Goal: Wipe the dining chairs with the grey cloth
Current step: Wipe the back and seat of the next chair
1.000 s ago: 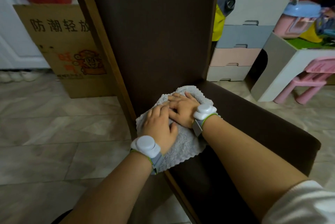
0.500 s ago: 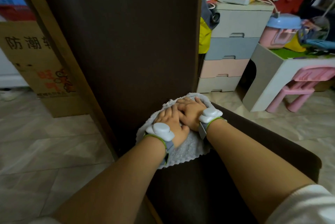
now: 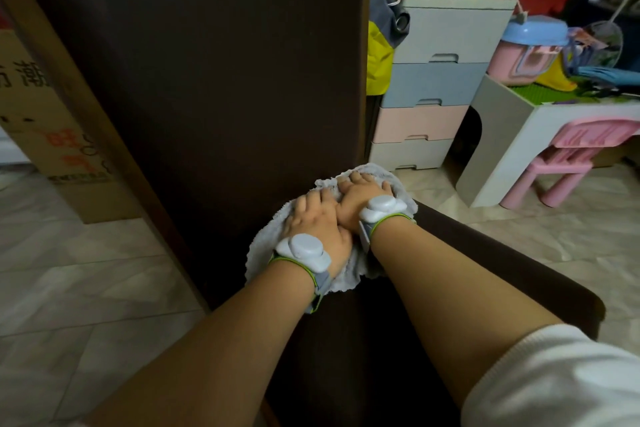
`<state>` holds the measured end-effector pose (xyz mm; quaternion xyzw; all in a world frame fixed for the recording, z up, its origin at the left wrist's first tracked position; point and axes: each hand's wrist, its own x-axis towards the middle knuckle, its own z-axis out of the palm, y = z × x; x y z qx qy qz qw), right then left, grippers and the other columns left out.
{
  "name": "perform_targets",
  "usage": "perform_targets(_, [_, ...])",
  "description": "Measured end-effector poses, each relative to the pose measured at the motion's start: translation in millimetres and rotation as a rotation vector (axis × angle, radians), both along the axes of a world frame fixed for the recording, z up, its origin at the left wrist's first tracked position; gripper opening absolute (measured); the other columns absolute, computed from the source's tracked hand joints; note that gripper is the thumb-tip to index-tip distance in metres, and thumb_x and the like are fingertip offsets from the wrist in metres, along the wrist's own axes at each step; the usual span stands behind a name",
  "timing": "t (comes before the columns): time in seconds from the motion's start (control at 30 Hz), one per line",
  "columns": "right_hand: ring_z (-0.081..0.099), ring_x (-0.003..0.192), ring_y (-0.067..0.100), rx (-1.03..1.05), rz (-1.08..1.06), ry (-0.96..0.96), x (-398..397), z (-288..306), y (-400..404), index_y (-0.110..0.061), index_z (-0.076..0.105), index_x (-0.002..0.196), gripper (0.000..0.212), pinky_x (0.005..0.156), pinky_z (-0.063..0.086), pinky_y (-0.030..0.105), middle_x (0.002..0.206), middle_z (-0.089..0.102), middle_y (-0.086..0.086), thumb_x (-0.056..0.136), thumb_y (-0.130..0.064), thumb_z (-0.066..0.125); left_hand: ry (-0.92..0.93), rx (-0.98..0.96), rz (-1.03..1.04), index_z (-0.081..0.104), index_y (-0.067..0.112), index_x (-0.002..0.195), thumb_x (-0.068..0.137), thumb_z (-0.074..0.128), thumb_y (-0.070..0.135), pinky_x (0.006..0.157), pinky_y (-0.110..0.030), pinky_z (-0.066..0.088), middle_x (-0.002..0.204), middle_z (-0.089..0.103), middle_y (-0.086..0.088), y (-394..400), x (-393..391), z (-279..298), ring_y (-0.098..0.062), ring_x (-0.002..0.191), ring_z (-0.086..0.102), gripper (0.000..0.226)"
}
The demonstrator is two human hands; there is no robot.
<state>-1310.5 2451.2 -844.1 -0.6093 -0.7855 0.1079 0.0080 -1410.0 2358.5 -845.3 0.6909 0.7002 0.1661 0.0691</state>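
1. At the far left a cardboard box [image 3: 41, 136] with printed characters stood on the tiled floor [image 3: 86, 288], partly hidden by the chair's wooden frame edge [image 3: 104, 156].
2. The dining chair [image 3: 214, 80] filled the middle of my view, its dark brown backrest upright and its dark seat running toward me and to the right.
3. The grey cloth [image 3: 346, 274] lay on the seat right at the foot of the backrest, near the backrest's right edge, spread flat with fluffy edges showing all round my hands.
4. My left hand [image 3: 318, 222] lay palm down on the cloth, fingers straight and pressing it onto the seat; it closed round nothing. A white wrist device [image 3: 303, 252] on a grey-green strap sat on that wrist.
5. My right hand [image 3: 360, 194] lay flat on the cloth too, just beyond and right of the left one and touching it, fingers stretched toward the cloth's far edge. It wore the same kind of device [image 3: 381, 207].
6. Further right stood a stack of pastel drawers [image 3: 429, 87], then a small white table [image 3: 512, 139] with a pink child's chair [image 3: 571, 163] beside it.
7. My white sleeve [image 3: 554, 378] showed at the lower right.
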Motion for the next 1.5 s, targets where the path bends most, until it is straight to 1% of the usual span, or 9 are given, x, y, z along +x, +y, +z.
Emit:
perform_targets(0.23, [0.049,0.125,0.026,-0.046,-0.049,0.106,6,14,24,-0.023,0.062,0.12,0.051,0.103,0.039,0.038,0.13,0.058,0.004,0.092,-0.055,0.033,0.076,-0.041,-0.008,0.029,0.022,0.145,0.091,0.037,0.057,0.112,-0.038,0.023,0.148,0.026,-0.006,-37,-16,5,-0.027,0.136,0.022,0.065])
perform_targets(0.3, [0.047,0.129,0.024,-0.042,-0.014,0.183,15,10,32,-0.022,0.062,0.123,0.045,0.107,0.035,0.035,0.132,0.057,0.002,0.094,-0.05,0.043,0.036,-0.047,-0.061,0.023,0.026,0.149,0.092,0.035,0.058,0.117,-0.036,0.016,0.155,0.019,-0.006,-45,-20,2,-0.025,0.142,0.015,0.066])
perform_targets(0.5, [0.013,0.146,0.027,0.035,0.295,-0.256,26,3,30,-0.032,0.027,0.145,0.045,0.119,0.012,0.046,0.159,0.015,0.002,0.102,-0.042,0.021,0.07,-0.016,-0.079,0.019,0.027,0.151,0.093,0.033,0.053,0.121,-0.036,0.005,0.16,0.013,-0.005,-43,-17,-4,-0.02,0.147,0.006,0.066])
perform_targets(0.63, [0.019,0.143,0.031,0.097,0.278,-0.283,28,-2,0,-0.033,0.029,0.141,0.049,0.116,0.019,0.05,0.155,0.022,0.005,0.097,-0.053,0.019,0.07,-0.077,-0.086,0.013,0.028,0.152,0.092,0.034,0.054,0.12,-0.035,-0.002,0.162,0.005,-0.004,-39,-17,-6,-0.019,0.148,0.0,0.069])
perform_targets(0.73, [0.018,0.143,0.025,0.08,0.1,-0.166,36,-3,-37,-0.036,0.023,0.144,0.079,0.111,0.021,0.055,0.155,0.022,-0.001,0.077,-0.074,0.008,0.087,-0.132,-0.124,0.012,0.029,0.152,0.091,0.035,0.055,0.12,-0.034,-0.001,0.162,0.005,-0.001,-37,-20,-3,-0.017,0.148,0.0,0.07])
perform_targets(0.93, [0.014,0.145,0.029,-0.052,0.012,-0.236,33,28,-48,-0.037,0.015,0.149,0.082,0.114,0.02,0.053,0.158,0.015,0.004,0.08,-0.08,0.019,-0.022,-0.121,-0.103,0.044,0.027,0.128,0.088,0.043,0.054,0.107,-0.035,0.032,0.137,0.044,0.0,-18,-14,18,-0.023,0.129,0.036,0.048])
perform_targets(1.17, [0.018,0.144,0.035,-0.048,0.081,-0.183,20,18,-3,-0.047,0.021,0.139,0.053,0.113,0.022,0.055,0.159,0.012,0.006,0.091,-0.064,0.032,0.232,-0.267,-0.152,0.001,0.018,0.153,0.093,0.028,0.059,0.12,-0.039,0.003,0.161,-0.008,-0.006,-3,-7,12,-0.023,0.148,-0.004,0.078])
perform_targets(1.3, [0.025,0.144,0.028,-0.116,-0.128,-0.028,19,19,13,-0.036,0.02,0.149,0.086,0.114,0.024,0.044,0.16,0.017,-0.002,0.076,-0.08,0.027,0.239,-0.293,-0.177,-0.001,0.014,0.153,0.093,0.031,0.058,0.12,-0.037,0.002,0.161,-0.008,-0.006,13,-3,10,-0.022,0.148,-0.005,0.081])
perform_targets(1.5, [0.035,0.138,0.028,-0.081,-0.143,-0.071,13,18,17,-0.039,0.022,0.147,0.089,0.095,0.032,0.036,0.156,0.029,0.0,0.071,-0.085,0.027,0.191,-0.268,-0.149,0.001,0.017,0.153,0.09,0.032,0.061,0.12,-0.037,0.002,0.162,-0.006,-0.003,16,-6,3,-0.021,0.148,-0.003,0.083])
